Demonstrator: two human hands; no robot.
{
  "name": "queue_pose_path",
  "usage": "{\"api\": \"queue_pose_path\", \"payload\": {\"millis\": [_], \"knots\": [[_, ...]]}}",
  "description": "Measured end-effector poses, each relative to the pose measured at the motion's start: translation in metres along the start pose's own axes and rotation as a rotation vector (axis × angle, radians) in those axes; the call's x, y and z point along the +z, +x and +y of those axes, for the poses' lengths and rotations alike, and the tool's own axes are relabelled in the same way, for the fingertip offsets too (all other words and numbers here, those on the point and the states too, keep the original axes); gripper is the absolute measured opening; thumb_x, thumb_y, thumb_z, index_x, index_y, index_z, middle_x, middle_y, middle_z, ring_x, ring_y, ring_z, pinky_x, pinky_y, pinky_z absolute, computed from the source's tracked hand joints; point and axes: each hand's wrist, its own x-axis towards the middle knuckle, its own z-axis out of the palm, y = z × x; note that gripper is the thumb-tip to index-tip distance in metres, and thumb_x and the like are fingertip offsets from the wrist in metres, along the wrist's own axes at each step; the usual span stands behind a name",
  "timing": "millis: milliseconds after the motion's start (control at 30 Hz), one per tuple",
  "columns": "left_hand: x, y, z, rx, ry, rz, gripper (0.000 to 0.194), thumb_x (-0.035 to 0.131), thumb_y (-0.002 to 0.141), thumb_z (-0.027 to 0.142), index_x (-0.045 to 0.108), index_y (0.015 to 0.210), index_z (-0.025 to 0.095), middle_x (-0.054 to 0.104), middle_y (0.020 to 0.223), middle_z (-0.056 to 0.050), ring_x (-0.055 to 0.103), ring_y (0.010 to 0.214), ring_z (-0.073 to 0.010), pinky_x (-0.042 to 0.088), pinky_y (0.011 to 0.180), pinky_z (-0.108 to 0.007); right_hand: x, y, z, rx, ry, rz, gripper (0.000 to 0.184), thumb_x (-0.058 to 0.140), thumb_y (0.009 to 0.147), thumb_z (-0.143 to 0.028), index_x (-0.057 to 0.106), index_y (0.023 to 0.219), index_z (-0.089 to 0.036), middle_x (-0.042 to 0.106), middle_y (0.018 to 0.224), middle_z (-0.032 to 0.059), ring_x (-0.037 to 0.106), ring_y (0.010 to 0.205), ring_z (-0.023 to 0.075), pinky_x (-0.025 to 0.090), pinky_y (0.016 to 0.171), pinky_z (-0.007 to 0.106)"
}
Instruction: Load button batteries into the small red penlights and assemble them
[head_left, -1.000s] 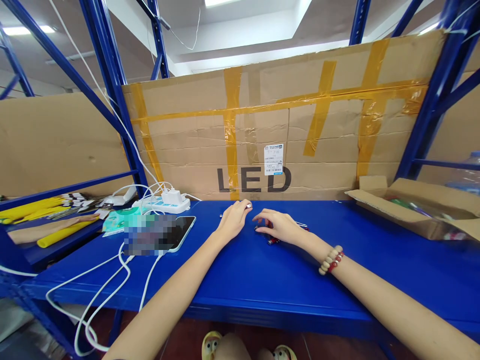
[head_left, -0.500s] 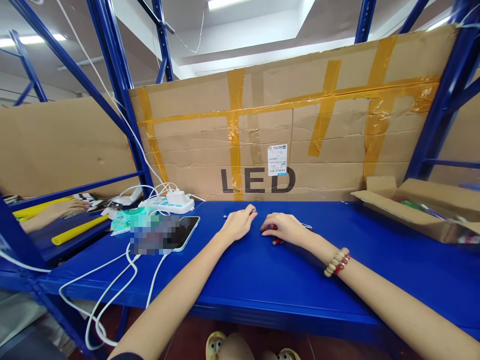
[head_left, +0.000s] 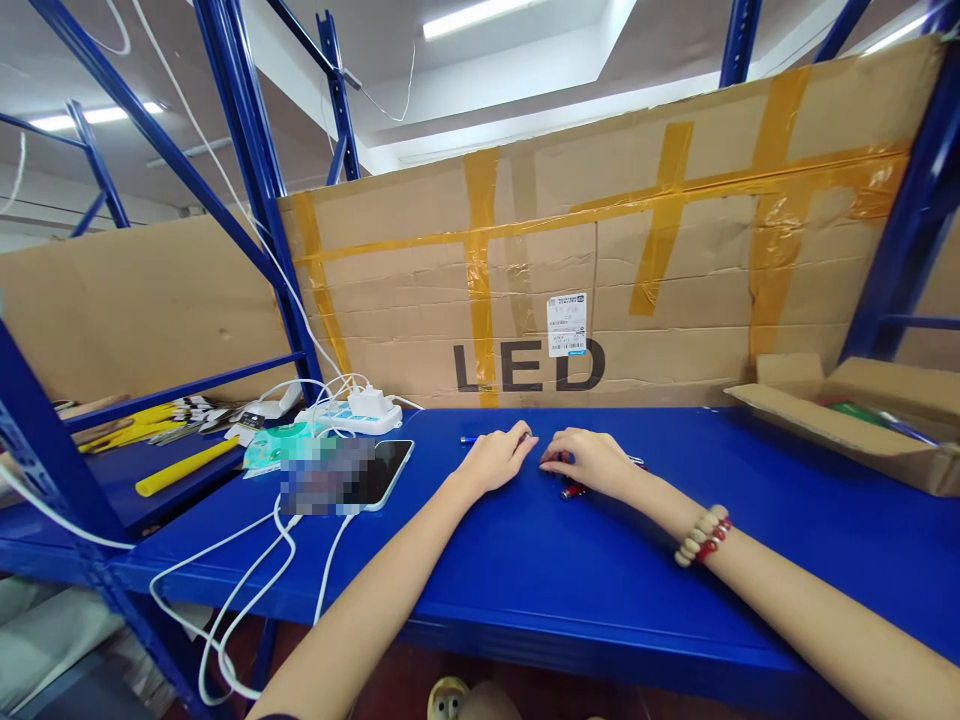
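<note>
Both my hands rest on the blue shelf top (head_left: 525, 570) in front of a big cardboard sheet marked LED (head_left: 525, 280). My left hand (head_left: 501, 460) lies palm down with fingers curled, its fingertips on a thin blue pen-like item (head_left: 469, 439). My right hand (head_left: 592, 462) is cupped over a small pile of pen-like pieces, of which a red end (head_left: 574, 491) sticks out below it. What its fingers pinch is hidden. A bead bracelet (head_left: 701, 535) sits on my right wrist.
A phone (head_left: 386, 470) on white cables lies left of my hands, with a power strip (head_left: 352, 412) behind it. An open cardboard box (head_left: 847, 420) stands at the right. On the neighbouring shelf lie a yellow tube (head_left: 184, 465) and small parts. Blue rack posts rise on both sides.
The view has tilted up and drifted left, so everything sits lower and further right. My hands have drawn closer together. The other person's hand on the left shelf is gone from view.
</note>
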Motion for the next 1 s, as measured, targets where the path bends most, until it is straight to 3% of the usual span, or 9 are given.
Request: {"api": "queue_pose_path", "payload": {"millis": [467,767,1000], "knots": [[0.000,-0.001,0.000,0.031,0.015,0.059,0.035,0.023,0.092,0.046,0.046,0.103,0.022,0.062,0.083,-0.002,0.059,0.082,-0.0224,0.041,0.068,-0.029,-0.001,0.000,0.000,0.095,0.015,-0.004,0.017,0.057,0.079,-0.039,0.066,0.078,-0.025,0.061,0.082,-0.0010,0.055,0.079,0.0144,0.030,0.057,0.024],[0.007,0.002,-0.021,-0.079,-0.002,0.081,0.036,0.025,0.090,0.049,0.049,0.096,0.023,0.061,0.082,-0.001,0.059,0.079,-0.0213,0.039,0.065,-0.028,-0.003,0.002,0.001,0.162,-0.028,0.014,0.023,0.057,0.077,-0.047,0.067,0.076,-0.027,0.061,0.082,-0.0027,0.054,0.075,0.0132,0.024,0.051,0.023],[0.009,0.003,-0.037,-0.179,-0.044,0.129,0.033,0.029,0.089,0.047,0.051,0.093,0.022,0.061,0.079,0.001,0.057,0.076,-0.0172,0.033,0.060,-0.024,-0.008,0.000,0.000,0.184,-0.024,0.049,0.022,0.057,0.077,-0.048,0.067,0.076,-0.028,0.061,0.082,-0.0055,0.053,0.074,0.0100,0.025,0.052,0.022]]}}
